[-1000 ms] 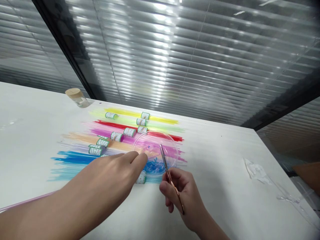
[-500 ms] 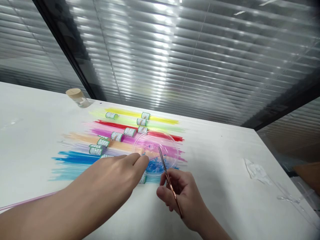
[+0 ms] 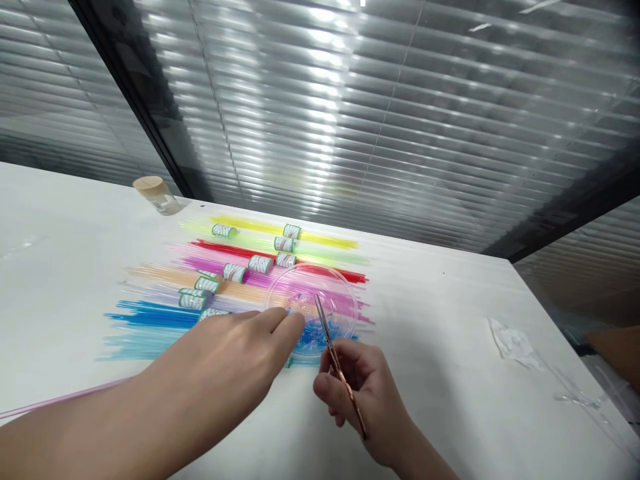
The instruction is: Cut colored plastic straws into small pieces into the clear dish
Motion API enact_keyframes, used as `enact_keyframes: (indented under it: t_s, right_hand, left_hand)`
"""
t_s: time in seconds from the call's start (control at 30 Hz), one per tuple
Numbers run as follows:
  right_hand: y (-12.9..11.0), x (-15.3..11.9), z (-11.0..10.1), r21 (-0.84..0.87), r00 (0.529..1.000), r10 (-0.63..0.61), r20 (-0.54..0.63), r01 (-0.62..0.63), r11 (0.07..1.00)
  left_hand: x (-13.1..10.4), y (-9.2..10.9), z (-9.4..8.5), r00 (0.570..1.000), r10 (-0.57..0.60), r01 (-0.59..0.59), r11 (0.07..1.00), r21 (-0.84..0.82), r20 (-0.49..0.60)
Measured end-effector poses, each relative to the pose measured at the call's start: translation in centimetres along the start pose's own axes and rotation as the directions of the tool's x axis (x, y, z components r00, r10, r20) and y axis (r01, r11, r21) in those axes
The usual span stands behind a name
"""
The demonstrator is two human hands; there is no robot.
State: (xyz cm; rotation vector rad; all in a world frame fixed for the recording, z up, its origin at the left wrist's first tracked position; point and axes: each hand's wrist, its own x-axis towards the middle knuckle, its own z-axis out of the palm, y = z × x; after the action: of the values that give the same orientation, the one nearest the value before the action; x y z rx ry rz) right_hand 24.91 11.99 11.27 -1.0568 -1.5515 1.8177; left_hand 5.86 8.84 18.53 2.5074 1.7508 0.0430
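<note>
My left hand (image 3: 250,350) is closed, fingers bent down over the near left side of a round clear plastic bowl (image 3: 354,293). A long thin pink straw (image 3: 60,398) runs out behind it, passing under my forearm to the left; the fingertips on it are hidden. My right hand (image 3: 363,393) is wrapped round a pair of scissors (image 3: 340,373) with rose-gold handles. The slim blades point up and away over the bowl and look nearly closed. Small cut pieces (image 3: 315,333), mostly blue, lie in the bowl.
Bundles of coloured straws with paper bands lie under and left of the bowl: yellow (image 3: 330,239), red (image 3: 213,247), blue (image 3: 150,316) and others. A cork-lidded jar (image 3: 157,197) stands at the back left. Crumpled clear wrapping (image 3: 515,343) lies on the right. Window blinds border the table.
My left hand has shifted slightly right, closer to the scissors, and the pink straw has moved with it. The pink end that showed near the blades no longer stands out. The right hand hardly moves.
</note>
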Motion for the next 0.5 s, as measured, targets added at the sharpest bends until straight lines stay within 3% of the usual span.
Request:
enact_keyframes:
  t_s: [0.3, 0.5]
  right_hand:
    - [-0.15, 0.10, 0.09, 0.014, 0.999, 0.032, -0.013, -0.032, 0.999]
    - [0.03, 0.14, 0.31, 0.023, 0.996, 0.085, -0.039, -0.084, 0.996]
  left_hand:
    - [0.61, 0.52, -0.98, 0.978, -0.032, 0.009, 0.994, 0.111, 0.205]
    - [0.00, 0.23, -0.41, 0.998, -0.040, 0.037, 0.998, 0.046, 0.053]
